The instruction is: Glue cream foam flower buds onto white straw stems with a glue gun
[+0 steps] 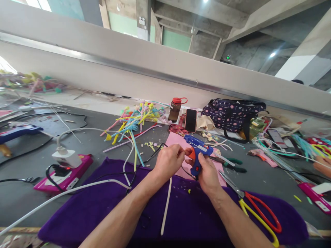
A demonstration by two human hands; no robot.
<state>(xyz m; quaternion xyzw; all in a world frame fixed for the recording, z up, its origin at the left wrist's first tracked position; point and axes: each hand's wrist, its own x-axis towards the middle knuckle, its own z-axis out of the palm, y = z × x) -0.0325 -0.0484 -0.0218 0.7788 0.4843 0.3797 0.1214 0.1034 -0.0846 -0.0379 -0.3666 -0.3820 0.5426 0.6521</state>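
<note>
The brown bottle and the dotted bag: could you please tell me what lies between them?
In the head view, a dark phone sits between bottle and bag, with a beige cloth beside it, nearer the bag.

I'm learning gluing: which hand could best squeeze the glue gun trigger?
Right, likely: the right hand wraps the glue gun at its orange trigger; the left hand only pinches a small piece beside it.

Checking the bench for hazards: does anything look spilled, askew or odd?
Yes: yellow scraps lie scattered on the grey table, a white cable trails over the purple cloth, and the scissors lie with blades pointing toward the right hand, which holds a glue gun.
</note>
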